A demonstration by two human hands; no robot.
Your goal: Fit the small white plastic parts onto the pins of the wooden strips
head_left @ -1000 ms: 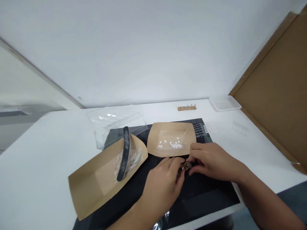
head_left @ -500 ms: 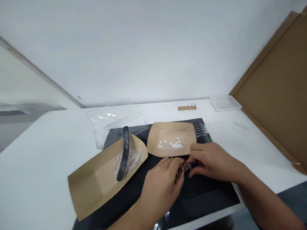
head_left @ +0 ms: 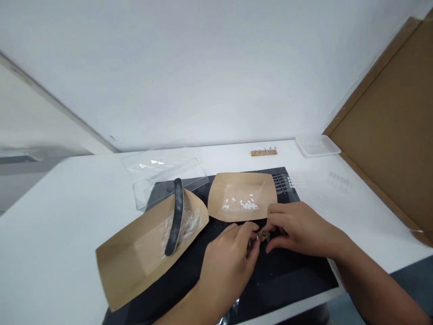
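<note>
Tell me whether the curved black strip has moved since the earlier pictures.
No. The curved black strip lies over the long brown tray just as before, with no visible shift against the black mat.

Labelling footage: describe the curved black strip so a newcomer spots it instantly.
On the white table, find the black mat, then the longer brown tray overlapping its left side. The curved strip lies across that tray, black and opaque, unlike the clear pieces beside it.
</note>
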